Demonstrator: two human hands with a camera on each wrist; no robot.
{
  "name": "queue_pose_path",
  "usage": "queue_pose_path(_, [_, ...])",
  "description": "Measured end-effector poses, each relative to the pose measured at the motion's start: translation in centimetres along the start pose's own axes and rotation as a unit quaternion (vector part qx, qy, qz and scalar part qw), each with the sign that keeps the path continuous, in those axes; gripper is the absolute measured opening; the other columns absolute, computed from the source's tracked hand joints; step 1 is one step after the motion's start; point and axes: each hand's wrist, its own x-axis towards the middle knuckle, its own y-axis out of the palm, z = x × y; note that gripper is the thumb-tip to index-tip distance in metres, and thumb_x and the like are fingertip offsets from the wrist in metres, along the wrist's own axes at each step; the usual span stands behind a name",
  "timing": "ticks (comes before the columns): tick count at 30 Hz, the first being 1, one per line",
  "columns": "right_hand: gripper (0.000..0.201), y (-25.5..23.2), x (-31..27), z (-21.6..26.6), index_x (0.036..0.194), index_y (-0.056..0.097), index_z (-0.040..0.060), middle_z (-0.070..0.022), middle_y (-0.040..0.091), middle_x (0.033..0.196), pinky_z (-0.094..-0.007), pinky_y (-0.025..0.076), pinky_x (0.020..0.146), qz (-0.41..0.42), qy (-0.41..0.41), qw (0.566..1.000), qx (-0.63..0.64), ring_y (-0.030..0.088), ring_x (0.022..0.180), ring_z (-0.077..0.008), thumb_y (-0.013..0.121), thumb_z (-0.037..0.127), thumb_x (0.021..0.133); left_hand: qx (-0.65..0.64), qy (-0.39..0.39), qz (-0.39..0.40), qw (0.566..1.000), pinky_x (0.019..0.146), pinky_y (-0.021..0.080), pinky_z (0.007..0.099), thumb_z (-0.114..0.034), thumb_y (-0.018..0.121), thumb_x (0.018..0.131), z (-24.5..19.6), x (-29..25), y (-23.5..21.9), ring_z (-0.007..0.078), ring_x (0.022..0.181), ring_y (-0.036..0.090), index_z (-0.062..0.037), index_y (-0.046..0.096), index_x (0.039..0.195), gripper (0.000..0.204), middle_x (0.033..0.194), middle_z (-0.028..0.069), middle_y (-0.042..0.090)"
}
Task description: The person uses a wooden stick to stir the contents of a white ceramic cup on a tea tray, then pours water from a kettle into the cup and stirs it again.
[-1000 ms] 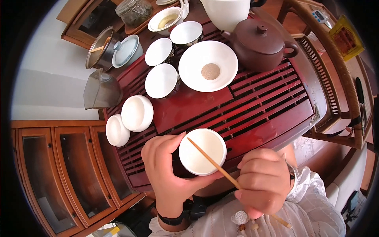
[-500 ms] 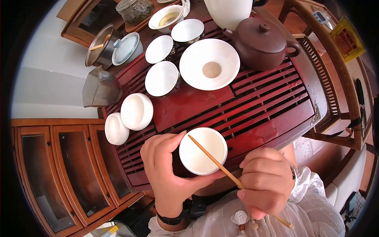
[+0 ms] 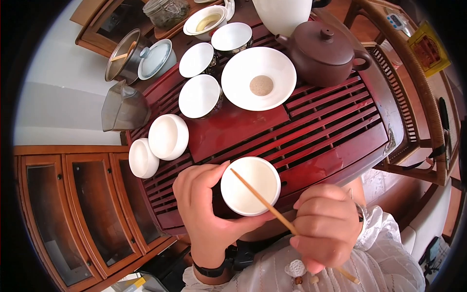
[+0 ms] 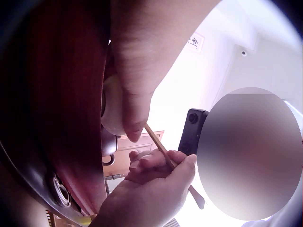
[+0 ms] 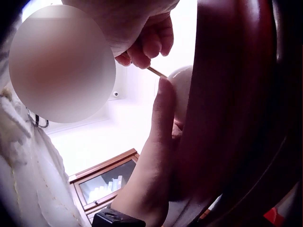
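Note:
In the head view my left hand (image 3: 203, 214) curls round a white cup (image 3: 258, 192) at the near edge of the slatted red tea tray (image 3: 335, 163), thumb along the near side and fingertips at the far rim. My right hand (image 3: 326, 226) grips a thin wooden stick (image 3: 279, 216) in curled fingers. The stick slants across the cup's mouth, its pointed tip over the far-left inside. Its other end sticks out below the right hand; the left wrist view shows that end of the stick (image 4: 196, 197) flattened. The white inside of the cup shows no contents.
Two small white cups (image 3: 168, 137) stand left on the tray. Behind them are several dark-sided cups (image 3: 199, 96), a white strainer bowl (image 3: 233, 85), a brown teapot (image 3: 323, 58) and a white jug (image 3: 282, 14). A clear pitcher (image 3: 125, 109) and lidded bowl (image 3: 155, 61) stand far left.
The stick's tip has shifted very slightly over the cup, with small motions of the right hand. The left hand's hold on the cup looks the same.

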Motion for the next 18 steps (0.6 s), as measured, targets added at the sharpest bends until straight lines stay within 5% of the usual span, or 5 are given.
queue_pose_path(5, [0.026, -0.03, 0.11, -0.19, 0.091, 0.054, 0.0026, -0.0073, 0.053, 0.074, -0.0351, 0.047, 0.056, -0.001, -0.005, 1.0, 0.004, 0.05, 0.057, -0.0223, 0.06, 0.027, 0.093, 0.001, -0.006, 0.0, 1.0, 0.084, 0.043, 0.0381, -0.041, 0.094, 0.036, -0.09, 0.0, 0.03, 0.0258, 0.093, 0.055, -0.006, 0.06, 0.109, 0.089, 0.099, 0.0073, 0.058])
queue_pose_path(7, [0.036, 0.08, 0.36, -0.21, 0.09, 0.051, 0.0009, -0.0063, 0.054, 0.06, -0.035, 0.05, 0.055, -0.003, -0.016, 1.0, -0.013, 0.051, 0.049, -0.0186, 0.042, 0.033, 0.103, 0.001, -0.007, -0.001, 1.0, 0.083, 0.043, 0.0381, -0.041, 0.094, 0.035, -0.11, 0.01, 0.05, 0.0257, 0.093, 0.055, -0.0061, 0.06, 0.109, 0.088, 0.099, 0.0072, 0.057])
queue_pose_path(18, [0.036, 0.0, 0.45, -0.18, 0.091, 0.051, 0.0012, -0.0059, 0.054, 0.061, -0.0345, 0.05, 0.056, -0.003, -0.007, 1.0, -0.014, 0.051, 0.049, -0.0184, 0.042, 0.034, 0.103, -0.003, -0.003, 0.001, 1.0, 0.083, 0.043, 0.0382, -0.041, 0.094, 0.035, -0.2, 0.12, 0.06, 0.0255, 0.093, 0.055, -0.006, 0.059, 0.11, 0.089, 0.099, 0.0069, 0.057])
